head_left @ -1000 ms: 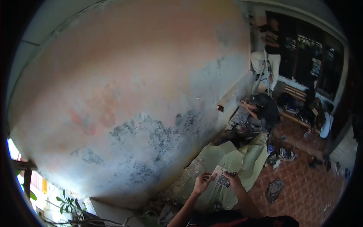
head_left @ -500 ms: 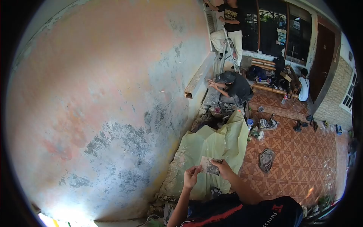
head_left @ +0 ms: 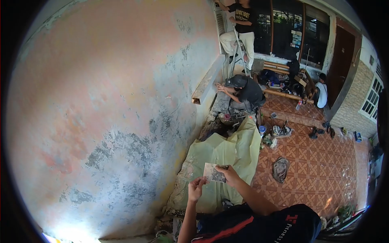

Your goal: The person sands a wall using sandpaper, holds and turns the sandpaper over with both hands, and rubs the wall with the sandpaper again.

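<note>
A small squarish sheet of sandpaper, pale on one side and blotched dark grey on the other, is held flat in front of me. My right hand grips its right edge, thumb laid over the top. At the lower left corner of the sheet, the fingers of my left hand are pinched together; their tips meet the edge. Beneath both hands a pale green plastic sheet covers the ground. To my left stands the wall, its paint faded and flaking with grey patches.
A person crouches by the wall ahead, below another on a stepladder. A third person sits near the door. A bamboo bench holds clutter. Bags, a crumpled cloth and footwear lie on the tiles.
The whole view has shifted slightly, so everything sits a little further left. Both hands still hold the sandpaper in front of me, with little change in grip.
</note>
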Tool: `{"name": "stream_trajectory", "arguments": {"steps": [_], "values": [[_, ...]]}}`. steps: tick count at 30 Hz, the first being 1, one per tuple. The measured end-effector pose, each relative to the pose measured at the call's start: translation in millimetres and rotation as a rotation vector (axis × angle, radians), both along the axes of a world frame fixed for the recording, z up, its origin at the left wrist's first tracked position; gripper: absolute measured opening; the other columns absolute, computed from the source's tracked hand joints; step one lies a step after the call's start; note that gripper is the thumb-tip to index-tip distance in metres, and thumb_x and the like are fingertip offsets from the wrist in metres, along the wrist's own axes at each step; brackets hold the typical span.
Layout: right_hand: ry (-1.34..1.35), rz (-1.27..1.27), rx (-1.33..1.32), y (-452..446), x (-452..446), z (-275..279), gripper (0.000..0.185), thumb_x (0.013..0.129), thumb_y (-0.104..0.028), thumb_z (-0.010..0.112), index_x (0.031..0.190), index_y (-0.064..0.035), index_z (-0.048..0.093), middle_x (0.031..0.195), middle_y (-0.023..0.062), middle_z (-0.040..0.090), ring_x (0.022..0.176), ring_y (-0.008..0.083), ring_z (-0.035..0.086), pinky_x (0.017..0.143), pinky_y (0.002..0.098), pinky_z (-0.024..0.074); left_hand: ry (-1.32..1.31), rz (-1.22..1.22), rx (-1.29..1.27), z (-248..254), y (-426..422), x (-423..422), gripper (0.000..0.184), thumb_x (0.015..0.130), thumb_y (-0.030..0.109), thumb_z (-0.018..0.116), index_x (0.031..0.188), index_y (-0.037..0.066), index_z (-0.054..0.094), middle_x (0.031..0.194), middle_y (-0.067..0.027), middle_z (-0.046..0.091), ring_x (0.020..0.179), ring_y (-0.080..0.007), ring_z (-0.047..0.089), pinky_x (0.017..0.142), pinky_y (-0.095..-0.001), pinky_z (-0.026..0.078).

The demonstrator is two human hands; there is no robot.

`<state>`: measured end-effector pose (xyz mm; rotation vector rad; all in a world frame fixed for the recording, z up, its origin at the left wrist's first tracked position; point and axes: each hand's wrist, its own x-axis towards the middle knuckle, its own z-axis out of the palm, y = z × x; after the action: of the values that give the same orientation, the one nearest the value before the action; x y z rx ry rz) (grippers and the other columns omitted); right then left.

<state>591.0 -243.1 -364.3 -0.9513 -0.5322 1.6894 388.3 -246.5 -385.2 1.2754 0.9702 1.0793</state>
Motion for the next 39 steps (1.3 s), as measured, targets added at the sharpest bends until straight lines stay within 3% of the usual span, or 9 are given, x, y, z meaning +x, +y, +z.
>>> {"name": "stream_trajectory", "arguments": {"steps": [7,13,18,25,29,31,34,37,39], "values": [[-0.095,0.074,-0.074,-2.9,0.9,-1.4,0.028,0.09,-0.024,0.071,0.101,0.0016,0.069,0.09,0.0077,0.071,0.077,0.0163,0.069,0.068,0.0327,0.0532,0.377,-0.002,0.124,15.5,-22.0,-5.5,0.02,0.099,0.013,0.059,0.094,-0.003,0.07,0.079,-0.0081,0.073,0.075,-0.0126,0.067,0.07,-0.0287,0.052],[-0.058,0.038,-0.122,-5.1,-4.8,-20.1,0.027,0.09,-0.022,0.072,0.101,0.0017,0.069,0.086,0.0082,0.071,0.074,0.0172,0.07,0.068,0.0334,0.0547,0.539,-0.037,0.35,12.0,-13.8,-25.9,0.017,0.094,0.008,0.057,0.087,0.001,0.071,0.082,-0.0123,0.073,0.078,-0.0276,0.072,0.07,-0.0351,0.055],[-0.042,-0.062,-0.035,1.9,0.4,-25.3,0.024,0.088,-0.018,0.073,0.101,0.0015,0.069,0.088,0.0075,0.071,0.074,0.0171,0.07,0.068,0.0334,0.0551,0.634,0.278,0.349,40.1,27.4,-97.3,0.017,0.092,0.008,0.059,0.08,0.0,0.069,0.083,-0.0114,0.074,0.078,-0.0227,0.073,0.068,-0.0304,0.053],[-0.143,-0.157,0.072,47.0,2.1,-22.6,0.024,0.088,-0.013,0.072,0.106,-0.0006,0.061,0.103,0.0099,0.067,0.09,0.0202,0.068,0.073,0.0335,0.0565,0.852,0.979,1.009,248.2,94.5,-248.2,0.012,0.087,0.008,0.067,0.077,0.004,0.063,0.072,-0.0109,0.066,0.069,-0.0321,0.063,0.065,-0.0401,0.046],[-0.259,-0.186,0.115,88.5,-20.8,0.0,0.033,0.091,-0.017,0.07,0.114,0.0024,0.057,0.114,0.0107,0.063,0.105,0.0198,0.063,0.083,0.0337,0.0535,1.067,1.374,1.281,376.8,115.5,-315.3,0.016,0.084,0.014,0.073,0.08,0.007,0.06,0.076,-0.0065,0.062,0.083,-0.03,0.059,0.083,-0.0443,0.039],[-0.33,-0.105,0.295,100.1,-43.7,51.0,0.03,0.094,-0.023,0.066,0.107,0.0034,0.063,0.105,0.0088,0.066,0.097,0.017,0.062,0.085,0.0319,0.05,1.248,1.46,1.331,436.4,115.0,-331.0,0.018,0.088,0.023,0.072,0.092,0.008,0.062,0.091,-0.0057,0.067,0.095,-0.0289,0.06,0.091,-0.0445,0.038],[-0.335,-0.05,0.528,131.6,-82.7,95.7,0.035,0.097,-0.026,0.062,0.112,0.005,0.065,0.107,0.0117,0.068,0.097,0.0185,0.063,0.088,0.032,0.0485,1.476,1.635,1.274,488.2,136.4,-365.7,0.049,0.097,0.042,0.054,0.135,0.012,0.049,0.138,-0.0088,0.052,0.134,-0.0312,0.041,0.112,-0.0469,0.026],[-0.47,0.052,0.8,165.6,-122.8,144.6,0.04,0.099,-0.024,0.059,0.124,0.0067,0.061,0.117,0.0174,0.067,0.108,0.0234,0.063,0.093,0.033,0.0479,1.474,1.639,1.234,480.0,176.8,-434.2,0.065,0.102,0.05,0.033,0.158,0.022,0.019,0.163,-0.0036,0.021,0.152,-0.0307,0.01,0.123,-0.0476,0.007],[-0.593,0.089,1.039,183.2,-156.5,187.0,0.041,0.099,-0.021,0.057,0.13,0.0063,0.057,0.123,0.0196,0.065,0.116,0.0258,0.061,0.096,0.0326,0.0466,1.62,1.691,1.133,464.0,179.9,-446.2,0.065,0.101,0.05,0.033,0.158,0.022,0.019,0.164,-0.003,0.019,0.152,-0.0316,0.011,0.123,-0.048,0.006]]}}
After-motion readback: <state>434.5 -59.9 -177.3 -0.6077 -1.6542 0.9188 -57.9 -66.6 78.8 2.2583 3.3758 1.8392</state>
